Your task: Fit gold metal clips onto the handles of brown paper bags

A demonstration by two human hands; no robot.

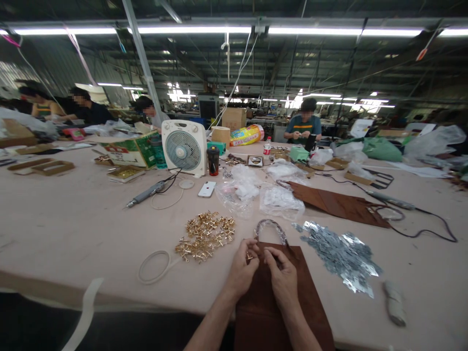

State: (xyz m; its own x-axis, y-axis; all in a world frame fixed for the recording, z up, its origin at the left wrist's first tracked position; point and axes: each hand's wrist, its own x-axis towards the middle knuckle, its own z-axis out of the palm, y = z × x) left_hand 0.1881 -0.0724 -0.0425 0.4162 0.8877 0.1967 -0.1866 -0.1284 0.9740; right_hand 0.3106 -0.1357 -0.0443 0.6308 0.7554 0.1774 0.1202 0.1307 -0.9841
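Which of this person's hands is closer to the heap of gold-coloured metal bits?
Left. The left hand is just to the right of the gold heap; the right hand is farther right, beyond the left one.

Tube lights glare beneath a dim roof — edges stretched, slightly blurred.

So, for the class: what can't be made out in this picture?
All in the head view:
Right hand: its fingers hide whatever they may hold.
Gold piece in the left hand: partly covered by fingers.
Brown panel: near end cut off by the bottom edge.
Bottle label: too small to read.
Gold fittings: overlap too much to count.
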